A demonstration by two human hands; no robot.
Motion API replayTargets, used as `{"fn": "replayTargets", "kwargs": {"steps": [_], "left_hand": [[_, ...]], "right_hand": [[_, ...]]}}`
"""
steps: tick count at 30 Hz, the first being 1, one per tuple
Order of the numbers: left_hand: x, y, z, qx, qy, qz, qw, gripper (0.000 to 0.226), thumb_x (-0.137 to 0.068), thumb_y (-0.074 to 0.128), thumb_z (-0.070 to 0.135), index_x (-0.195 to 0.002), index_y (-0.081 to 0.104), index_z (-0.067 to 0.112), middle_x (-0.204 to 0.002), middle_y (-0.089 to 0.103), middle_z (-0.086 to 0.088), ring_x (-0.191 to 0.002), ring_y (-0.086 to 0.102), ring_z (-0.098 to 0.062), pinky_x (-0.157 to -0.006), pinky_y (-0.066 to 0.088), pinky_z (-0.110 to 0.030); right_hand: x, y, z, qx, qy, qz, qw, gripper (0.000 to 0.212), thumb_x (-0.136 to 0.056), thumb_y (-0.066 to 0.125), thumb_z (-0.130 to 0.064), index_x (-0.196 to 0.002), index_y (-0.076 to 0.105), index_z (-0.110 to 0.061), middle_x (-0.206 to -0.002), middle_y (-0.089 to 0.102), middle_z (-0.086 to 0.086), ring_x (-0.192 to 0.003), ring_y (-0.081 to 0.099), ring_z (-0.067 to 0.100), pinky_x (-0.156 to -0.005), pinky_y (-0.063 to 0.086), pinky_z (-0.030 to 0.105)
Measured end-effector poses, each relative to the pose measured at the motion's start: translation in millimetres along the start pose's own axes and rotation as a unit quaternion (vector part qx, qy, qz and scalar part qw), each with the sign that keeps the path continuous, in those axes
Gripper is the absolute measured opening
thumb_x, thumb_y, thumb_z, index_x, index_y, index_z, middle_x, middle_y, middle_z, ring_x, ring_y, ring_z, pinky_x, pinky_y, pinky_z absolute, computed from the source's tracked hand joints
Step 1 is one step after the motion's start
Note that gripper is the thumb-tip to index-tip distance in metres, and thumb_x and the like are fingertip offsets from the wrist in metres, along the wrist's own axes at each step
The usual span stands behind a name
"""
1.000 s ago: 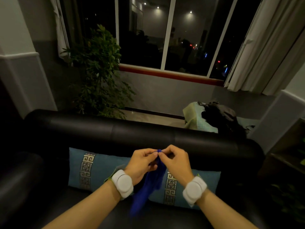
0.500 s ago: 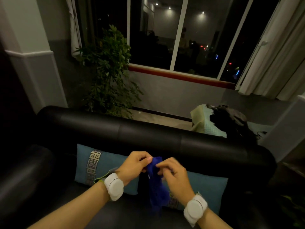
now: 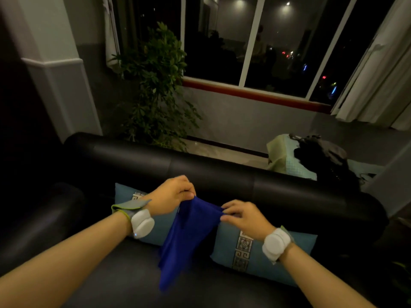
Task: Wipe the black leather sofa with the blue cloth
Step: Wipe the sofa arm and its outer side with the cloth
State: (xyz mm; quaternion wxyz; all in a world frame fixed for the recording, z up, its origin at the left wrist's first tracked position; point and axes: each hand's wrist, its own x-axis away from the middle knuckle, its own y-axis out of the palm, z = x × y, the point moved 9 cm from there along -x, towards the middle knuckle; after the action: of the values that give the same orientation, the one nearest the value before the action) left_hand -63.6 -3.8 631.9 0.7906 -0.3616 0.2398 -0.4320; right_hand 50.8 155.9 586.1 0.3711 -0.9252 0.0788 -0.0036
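The black leather sofa [image 3: 200,172] fills the lower half of the head view, its backrest running from left to right. Above the seat hangs the blue cloth [image 3: 184,238], spread between both hands and drooping towards the cushion. My left hand [image 3: 172,194] pinches its upper left corner. My right hand [image 3: 242,216] pinches the upper right edge, a little lower. Both wrists carry white bands.
Two teal cushions [image 3: 262,250] with patterned strips lean against the backrest behind the cloth. A rounded armrest [image 3: 37,221] lies at the left. Behind the sofa stand a leafy plant [image 3: 155,85], a window and a dark bag [image 3: 322,156] on a pale cover.
My hands have moved apart, and the bunched cloth has opened out between them. The camera view has shifted to the left.
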Motion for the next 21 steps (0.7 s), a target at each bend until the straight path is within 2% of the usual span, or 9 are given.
{"fn": "replayTargets", "kwargs": {"steps": [3, 6, 8, 12, 13, 16, 19, 21], "left_hand": [[2.3, 3.4, -29.2, -0.037, -0.025, 0.001, 0.999, 0.017, -0.098, 0.058, 0.019, -0.104, 0.073, 0.013, -0.104, 0.059, -0.002, -0.099, 0.059, -0.019, -0.091, 0.046, -0.033], [2.2, 13.8, -68.4, -0.078, -0.052, 0.003, 0.996, 0.018, -0.097, 0.059, 0.025, -0.107, 0.073, 0.020, -0.106, 0.062, 0.000, -0.102, 0.060, -0.021, -0.089, 0.046, -0.035], [2.3, 20.5, -83.6, -0.102, -0.064, 0.019, 0.993, 0.018, -0.097, 0.059, 0.030, -0.107, 0.073, 0.027, -0.107, 0.064, 0.004, -0.102, 0.060, -0.020, -0.087, 0.047, -0.037], [-9.1, 65.9, -138.8, -0.073, -0.088, -0.010, 0.993, 0.014, -0.094, 0.061, 0.033, -0.103, 0.072, 0.031, -0.107, 0.067, 0.009, -0.101, 0.061, -0.017, -0.085, 0.051, -0.042], [-11.8, 81.5, -153.4, -0.065, -0.092, -0.017, 0.994, 0.012, -0.094, 0.061, 0.033, -0.102, 0.071, 0.032, -0.106, 0.066, 0.010, -0.100, 0.061, -0.016, -0.084, 0.050, -0.042], [-17.1, 126.2, -184.6, -0.053, -0.089, -0.061, 0.993, 0.010, -0.094, 0.061, 0.033, -0.100, 0.069, 0.034, -0.106, 0.063, 0.014, -0.101, 0.059, -0.014, -0.082, 0.047, -0.036], [-17.4, 169.9, -210.8, -0.043, -0.095, -0.124, 0.987, 0.011, -0.094, 0.061, 0.033, -0.102, 0.068, 0.034, -0.107, 0.064, 0.014, -0.103, 0.058, -0.012, -0.082, 0.044, -0.032], [-18.0, 190.2, -224.2, -0.021, -0.103, -0.149, 0.983, 0.011, -0.094, 0.061, 0.033, -0.103, 0.068, 0.033, -0.107, 0.066, 0.014, -0.103, 0.059, -0.011, -0.086, 0.047, -0.035]], "right_hand": [[-2.6, -5.1, -7.1, 0.018, -0.024, 0.069, 0.997, 0.014, -0.083, 0.075, -0.010, -0.095, 0.077, -0.003, -0.099, 0.069, 0.003, -0.091, 0.068, 0.016, -0.084, 0.051, 0.019], [-16.2, 15.9, 0.0, 0.015, -0.019, 0.092, 0.995, 0.012, -0.082, 0.076, -0.009, -0.093, 0.078, -0.005, -0.092, 0.070, 0.003, -0.085, 0.068, 0.015, -0.080, 0.052, 0.022], [-18.4, 27.7, 9.4, 0.034, -0.012, 0.093, 0.995, 0.016, -0.084, 0.074, -0.013, -0.100, 0.076, -0.012, -0.092, 0.070, -0.003, -0.086, 0.067, 0.009, -0.082, 0.054, 0.026], [-32.7, 70.0, 68.2, 0.057, 0.055, 0.068, 0.995, 0.048, -0.084, 0.075, -0.022, -0.130, 0.061, -0.027, -0.091, 0.067, -0.009, -0.080, 0.064, 0.007, -0.078, 0.054, 0.023], [-34.5, 80.9, 86.1, 0.066, 0.074, 0.062, 0.993, 0.044, -0.084, 0.075, -0.024, -0.127, 0.064, -0.027, -0.089, 0.068, -0.011, -0.076, 0.063, 0.005, -0.075, 0.054, 0.024], [-30.9, 112.4, 126.4, 0.089, 0.090, 0.036, 0.991, 0.016, -0.083, 0.075, -0.028, -0.099, 0.075, -0.028, -0.080, 0.066, -0.019, -0.070, 0.060, -0.002, -0.069, 0.054, 0.027], [-21.5, 148.0, 163.7, 0.055, 0.129, -0.023, 0.990, 0.011, -0.085, 0.074, -0.026, -0.095, 0.074, -0.026, -0.078, 0.070, -0.013, -0.071, 0.064, 0.000, -0.071, 0.055, 0.027], [-16.6, 162.7, 185.3, 0.030, 0.158, -0.037, 0.986, 0.010, -0.085, 0.074, -0.024, -0.095, 0.074, -0.024, -0.074, 0.069, -0.012, -0.069, 0.063, 0.000, -0.069, 0.055, 0.027]]}}
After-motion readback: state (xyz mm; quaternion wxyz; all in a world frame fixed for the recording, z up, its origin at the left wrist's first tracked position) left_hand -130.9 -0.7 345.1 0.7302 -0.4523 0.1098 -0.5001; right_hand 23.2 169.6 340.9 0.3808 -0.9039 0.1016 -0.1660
